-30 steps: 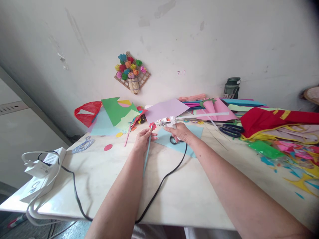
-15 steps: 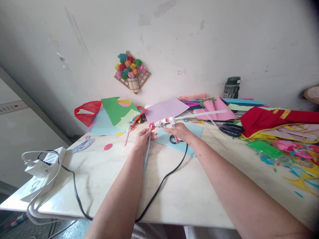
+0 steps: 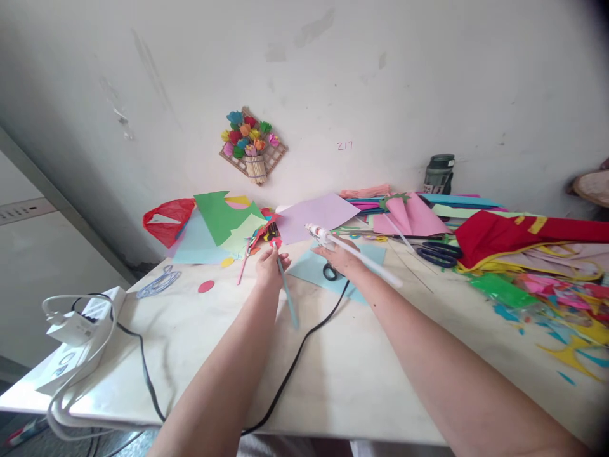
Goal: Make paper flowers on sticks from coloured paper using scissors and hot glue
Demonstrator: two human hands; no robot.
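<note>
My left hand (image 3: 272, 266) is closed on a thin light blue strip (image 3: 288, 297), which slants down toward me. At the strip's top, just above my fingertips, is a small red paper piece (image 3: 275, 242). My right hand (image 3: 339, 257) grips a white glue gun (image 3: 320, 233), its nozzle pointing up and left, apart from the red piece. A long clear glue stick (image 3: 368, 259) juts from its back over my wrist. Below my right hand, black scissor handles (image 3: 330, 271) lie on a light blue sheet (image 3: 304, 270).
A black cord (image 3: 304, 346) crosses the table (image 3: 361, 381). A power strip (image 3: 102, 317) with cables is at the left. Coloured paper (image 3: 214, 216) lies along the wall. Dark scissors (image 3: 438, 254), red cloth (image 3: 490, 238) and paper scraps (image 3: 571, 343) are at the right.
The glue gun in my right hand has turned and moved away from the red piece. My left hand has shifted slightly left and down, and the blue strip's lower end has swung right.
</note>
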